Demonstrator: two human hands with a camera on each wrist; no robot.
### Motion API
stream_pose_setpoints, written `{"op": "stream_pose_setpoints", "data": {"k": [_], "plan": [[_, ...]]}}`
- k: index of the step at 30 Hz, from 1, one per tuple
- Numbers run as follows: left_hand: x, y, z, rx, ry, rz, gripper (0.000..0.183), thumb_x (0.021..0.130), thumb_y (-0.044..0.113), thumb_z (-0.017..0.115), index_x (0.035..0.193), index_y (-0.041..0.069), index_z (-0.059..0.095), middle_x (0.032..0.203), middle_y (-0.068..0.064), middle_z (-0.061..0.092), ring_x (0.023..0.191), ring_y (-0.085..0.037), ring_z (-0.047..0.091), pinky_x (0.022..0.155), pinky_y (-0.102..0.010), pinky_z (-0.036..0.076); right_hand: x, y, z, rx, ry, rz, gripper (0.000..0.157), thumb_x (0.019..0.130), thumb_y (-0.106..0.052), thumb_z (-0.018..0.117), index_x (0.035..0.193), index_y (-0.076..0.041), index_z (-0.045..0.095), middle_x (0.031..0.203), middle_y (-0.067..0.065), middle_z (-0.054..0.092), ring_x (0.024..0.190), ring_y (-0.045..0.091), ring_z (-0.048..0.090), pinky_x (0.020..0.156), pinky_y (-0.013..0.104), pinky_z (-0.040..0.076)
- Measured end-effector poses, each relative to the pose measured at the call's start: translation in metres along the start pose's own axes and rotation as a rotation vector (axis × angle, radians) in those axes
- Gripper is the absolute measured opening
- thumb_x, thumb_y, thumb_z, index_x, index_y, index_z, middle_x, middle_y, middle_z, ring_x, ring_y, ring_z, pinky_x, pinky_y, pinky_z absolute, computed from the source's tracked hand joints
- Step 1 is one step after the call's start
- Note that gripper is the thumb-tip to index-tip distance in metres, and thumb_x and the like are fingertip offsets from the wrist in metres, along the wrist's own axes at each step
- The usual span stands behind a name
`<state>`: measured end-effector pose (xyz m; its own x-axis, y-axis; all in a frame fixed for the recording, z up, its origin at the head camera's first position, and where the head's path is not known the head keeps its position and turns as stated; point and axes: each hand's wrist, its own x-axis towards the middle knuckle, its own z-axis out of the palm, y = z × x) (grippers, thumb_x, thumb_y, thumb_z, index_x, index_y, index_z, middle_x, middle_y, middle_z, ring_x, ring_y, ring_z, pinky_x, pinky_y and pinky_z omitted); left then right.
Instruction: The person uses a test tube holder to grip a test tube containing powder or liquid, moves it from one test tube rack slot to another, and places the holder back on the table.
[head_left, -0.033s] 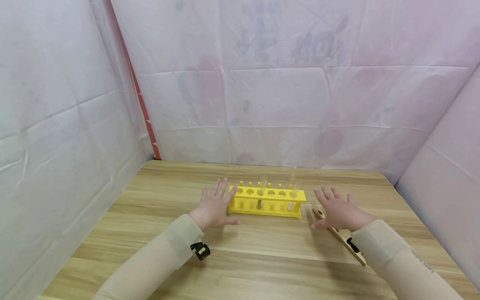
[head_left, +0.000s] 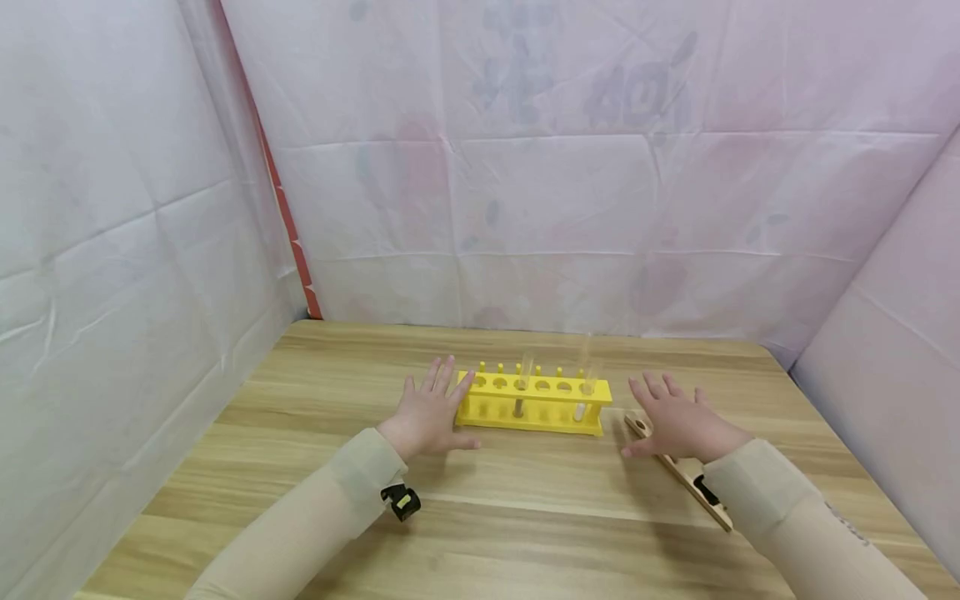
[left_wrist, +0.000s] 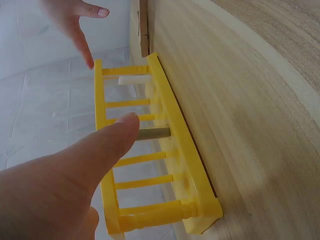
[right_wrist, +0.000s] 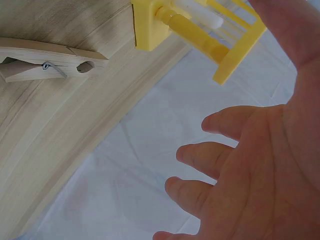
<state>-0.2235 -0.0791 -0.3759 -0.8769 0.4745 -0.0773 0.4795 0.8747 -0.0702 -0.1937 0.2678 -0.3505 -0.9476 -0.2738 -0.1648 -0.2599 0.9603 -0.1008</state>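
A yellow test tube rack (head_left: 555,397) stands upright on the wooden table. One clear test tube (head_left: 519,407) near its middle has greyish-brown contents; another test tube (head_left: 580,412), at the right end, has white contents. Beside the rack's left end is my left hand (head_left: 427,417), fingers spread; whether its index finger touches the rack I cannot tell. My right hand (head_left: 678,422) hovers to the right of the rack, fingers apart and holding nothing. Partly beneath it lies a wooden test tube clamp (head_left: 686,482), whose metal spring and round jaw hole show in the right wrist view.
White sheeting (head_left: 540,208) with faint prints rises behind the table (head_left: 510,517) and along both sides. A red strip (head_left: 288,221) runs down the back left corner. A small black camera (head_left: 402,502) is strapped at my left wrist.
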Motion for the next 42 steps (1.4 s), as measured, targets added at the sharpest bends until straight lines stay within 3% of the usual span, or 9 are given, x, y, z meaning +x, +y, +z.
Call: {"op": "stream_pose_setpoints", "data": {"k": [17, 32, 42], "plan": [[0.003, 0.007, 0.006, -0.050, -0.023, 0.125, 0.099, 0.079, 0.068, 0.053, 0.152, 0.021, 0.005, 0.154, -0.018, -0.003, 0.140, -0.035, 0.006, 0.102, -0.059, 0.026, -0.005, 0.007, 0.008, 0.008, 0.003, -0.010, 0.110, 0.068, -0.061, 0.069, 0.143, 0.006, 0.024, 0.145, 0.035, 0.017, 0.130, 0.055, 0.012, 0.089, 0.078, 0.008], [0.005, 0.007, 0.008, -0.043, -0.065, 0.103, 0.101, 0.077, 0.068, 0.056, 0.151, 0.023, 0.003, 0.154, -0.019, -0.004, 0.140, -0.034, 0.005, 0.103, -0.056, 0.028, -0.010, 0.013, 0.024, 0.046, -0.043, 0.021, 0.110, 0.068, -0.060, 0.069, 0.142, 0.009, 0.024, 0.143, 0.037, 0.017, 0.129, 0.056, 0.013, 0.085, 0.079, 0.012], [0.006, 0.005, 0.010, -0.005, -0.048, 0.110, 0.107, 0.074, 0.068, 0.059, 0.152, 0.022, 0.003, 0.153, -0.020, -0.005, 0.140, -0.035, 0.006, 0.100, -0.054, 0.033, -0.008, 0.024, 0.038, 0.058, -0.049, 0.029, 0.107, 0.069, -0.057, 0.071, 0.135, 0.017, 0.030, 0.138, 0.041, 0.023, 0.123, 0.060, 0.022, 0.083, 0.080, 0.016]]}}
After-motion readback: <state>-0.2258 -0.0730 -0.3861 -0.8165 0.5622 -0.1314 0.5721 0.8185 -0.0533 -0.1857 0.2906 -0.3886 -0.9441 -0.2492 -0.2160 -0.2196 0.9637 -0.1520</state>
